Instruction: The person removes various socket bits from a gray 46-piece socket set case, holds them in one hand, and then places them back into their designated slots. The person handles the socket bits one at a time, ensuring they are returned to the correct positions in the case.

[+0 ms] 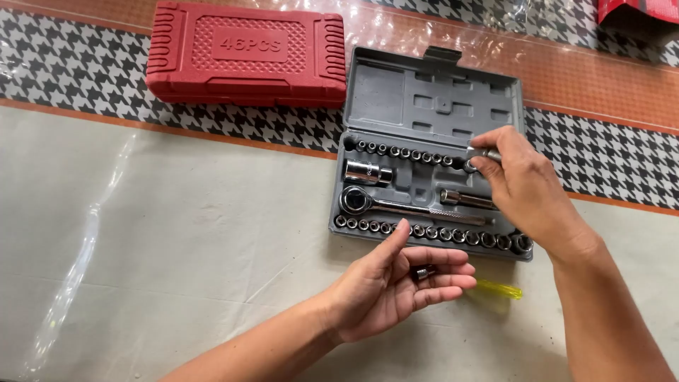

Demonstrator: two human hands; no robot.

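Note:
An open grey socket-set case lies ahead of me, with rows of small chrome sockets, a ratchet wrench, a large socket and a short extension bar in its slots. My right hand reaches over the case's right side and pinches a small chrome socket at the end of the upper row. My left hand hovers palm up in front of the case with a small chrome socket between its fingers. A yellow-green handle pokes out from behind the left fingers.
A closed red plastic tool case sits at the back left. The table wears a beige cloth with a houndstooth and orange border under clear plastic sheeting. A red object shows at the top right corner.

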